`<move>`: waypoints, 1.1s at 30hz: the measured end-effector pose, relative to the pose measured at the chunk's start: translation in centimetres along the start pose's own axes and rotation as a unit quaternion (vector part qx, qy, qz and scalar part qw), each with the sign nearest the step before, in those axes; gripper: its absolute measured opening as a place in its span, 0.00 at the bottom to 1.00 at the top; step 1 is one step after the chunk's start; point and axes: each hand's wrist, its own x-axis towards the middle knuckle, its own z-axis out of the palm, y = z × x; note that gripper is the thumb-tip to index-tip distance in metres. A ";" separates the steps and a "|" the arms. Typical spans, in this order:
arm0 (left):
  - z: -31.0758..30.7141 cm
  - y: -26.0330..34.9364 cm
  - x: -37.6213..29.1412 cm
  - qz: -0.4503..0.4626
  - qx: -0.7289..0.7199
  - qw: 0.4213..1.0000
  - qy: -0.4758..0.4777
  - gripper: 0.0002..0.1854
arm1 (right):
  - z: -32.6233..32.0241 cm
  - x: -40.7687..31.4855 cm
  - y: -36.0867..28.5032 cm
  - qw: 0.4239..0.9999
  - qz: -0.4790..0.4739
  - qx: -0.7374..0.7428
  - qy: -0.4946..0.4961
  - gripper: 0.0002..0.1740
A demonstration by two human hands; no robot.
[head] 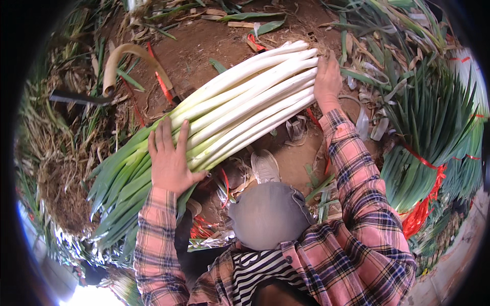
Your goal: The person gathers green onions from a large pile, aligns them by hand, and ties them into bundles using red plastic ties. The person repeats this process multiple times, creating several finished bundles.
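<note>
A loose bundle of long green onions (245, 95) lies slantwise before me, white stems to the upper right and green leaves to the lower left. My left hand (168, 157) rests on top with fingers spread, where the stems turn green. Against the root ends at the right presses the palm of my right hand (328, 80), its fingers together and pointing up. Red plastic ties (164, 88) show on the ground beyond the bundle and partly beneath it.
A curved tubular handle (134, 49) joined to a dark metal blade (78, 97) lies at upper left. Tied green onion bundles (425, 141) stand at right, near red plastic strips (417, 220). Leaf and root waste (65, 191) covers the left. My shoe (265, 167) is on the soil.
</note>
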 end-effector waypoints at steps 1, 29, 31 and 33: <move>0.0 -0.1 0.0 -0.002 -0.007 1.000 0.000 0.73 | -0.2 0.0 -0.4 1.000 0.004 -0.002 -0.007 0.37; 2.6 -0.6 -7.2 -0.101 0.057 0.992 0.051 0.70 | 1.0 -18.4 -22.9 0.888 -0.438 0.134 -0.044 0.35; 2.4 -1.2 -6.7 -0.089 0.030 0.995 0.043 0.70 | 1.0 -18.3 -23.1 0.889 -0.437 0.130 -0.048 0.35; 2.3 -1.6 -6.3 -0.084 0.023 0.996 0.031 0.69 | 0.9 -18.4 -23.3 0.891 -0.433 0.125 -0.045 0.35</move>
